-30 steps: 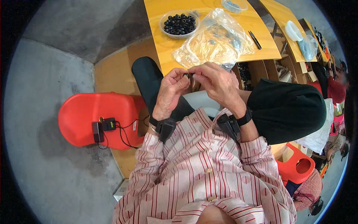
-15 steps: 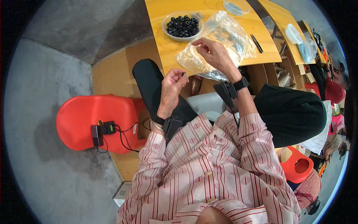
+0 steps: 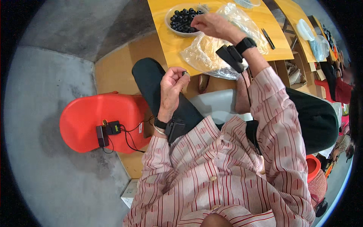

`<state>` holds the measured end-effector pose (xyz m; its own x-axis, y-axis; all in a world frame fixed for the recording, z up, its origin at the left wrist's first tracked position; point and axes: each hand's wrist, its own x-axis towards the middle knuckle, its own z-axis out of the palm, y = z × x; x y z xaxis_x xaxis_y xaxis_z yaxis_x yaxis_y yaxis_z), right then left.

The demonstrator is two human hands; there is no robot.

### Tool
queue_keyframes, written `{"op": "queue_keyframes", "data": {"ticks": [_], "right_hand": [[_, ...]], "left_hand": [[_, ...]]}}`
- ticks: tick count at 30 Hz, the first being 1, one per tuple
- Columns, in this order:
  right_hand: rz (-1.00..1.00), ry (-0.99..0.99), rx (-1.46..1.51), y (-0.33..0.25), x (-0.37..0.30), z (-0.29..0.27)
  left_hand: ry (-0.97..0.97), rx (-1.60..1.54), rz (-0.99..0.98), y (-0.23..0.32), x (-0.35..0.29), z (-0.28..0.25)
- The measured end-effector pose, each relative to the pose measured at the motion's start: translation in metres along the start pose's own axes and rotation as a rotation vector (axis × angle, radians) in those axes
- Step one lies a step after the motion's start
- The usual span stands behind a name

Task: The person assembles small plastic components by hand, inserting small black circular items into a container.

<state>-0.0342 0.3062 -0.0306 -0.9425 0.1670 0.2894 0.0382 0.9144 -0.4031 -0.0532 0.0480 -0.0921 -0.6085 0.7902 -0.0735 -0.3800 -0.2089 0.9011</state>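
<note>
Near the left edge of the table, my left hand (image 3: 171,90) is closed with a small black ring-like part (image 3: 184,73) pinched between thumb and index finger. Stretched out farther forward, my right hand (image 3: 215,27) has its fingertips bunched together at the right side of a clear round bowl (image 3: 184,34). Inside that bowl lie many black rings (image 3: 182,22) with holes. What sits between the right fingertips, if anything, is hidden. Beneath the right wrist spreads a crumpled clear plastic bag (image 3: 196,55), its contents unclear.
A slim black tool (image 3: 268,39), pen or knife, lies right of the bag on the yellow table (image 3: 283,53). Another clear tub (image 3: 247,3) stands at the far edge. On my left, a red chair (image 3: 83,123) carries small black devices with cables. Other people sit far right.
My right hand has moved forward from over the bag to the bowl of black rings. The left hand stays nearly in place, still pinching the small part.
</note>
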Motion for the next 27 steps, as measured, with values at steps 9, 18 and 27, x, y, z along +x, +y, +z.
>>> {"op": "queue_keyframes", "data": {"ticks": [9,18,27], "right_hand": [[-0.196,-0.202,-0.005,0.007,0.018,-0.021],[-0.197,-0.288,-0.213,-0.008,0.023,-0.011],[0.043,-0.417,-0.05,-0.004,0.035,-0.039]], "left_hand": [[0.017,0.131,0.051,0.013,0.006,0.016],[-0.036,0.192,-0.059,0.013,0.011,0.023],[-0.004,0.284,-0.088,0.006,0.011,0.019]]}}
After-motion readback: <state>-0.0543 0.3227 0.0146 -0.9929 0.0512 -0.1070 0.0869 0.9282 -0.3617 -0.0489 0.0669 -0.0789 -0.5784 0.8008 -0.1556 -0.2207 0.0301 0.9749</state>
